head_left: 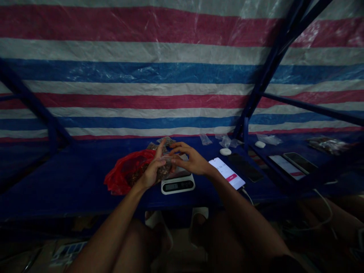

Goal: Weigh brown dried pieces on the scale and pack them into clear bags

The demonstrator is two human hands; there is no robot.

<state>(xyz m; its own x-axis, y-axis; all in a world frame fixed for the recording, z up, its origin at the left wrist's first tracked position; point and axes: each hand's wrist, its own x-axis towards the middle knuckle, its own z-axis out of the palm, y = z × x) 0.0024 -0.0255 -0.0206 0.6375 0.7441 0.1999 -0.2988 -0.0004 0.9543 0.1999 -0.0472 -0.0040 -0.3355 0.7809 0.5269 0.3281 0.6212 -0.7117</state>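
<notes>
**Head view.** Take the digital scale (178, 182) on the blue table (71, 178) as your reference point.

1. Your left hand (151, 168) is directly above the scale's left edge. Its fingers are curled around a small clear packet (165, 169) of brown pieces, with the forefinger raised.
2. Your right hand (192, 161) is above the scale's platform. Its thumb and fingertips are closed on the packet's upper edge. The light is dim, so the exact pinch is hard to read.
3. The packet is held between both hands, just over the scale and apart from its platform.
4. A red plastic bag (125, 172) holding similar brown material lies just left of the scale. More small packets (166, 141) lie behind the scale.
5. A lit phone (227, 173) lies just right of the scale, with a dark phone (246, 167) beyond it.

**Step in hand (judgement):** you are working the packet's mouth, with both hands engaged. Handling from here calls for an even pinch across the thin film and a level packet, so that no contents spill.
</notes>
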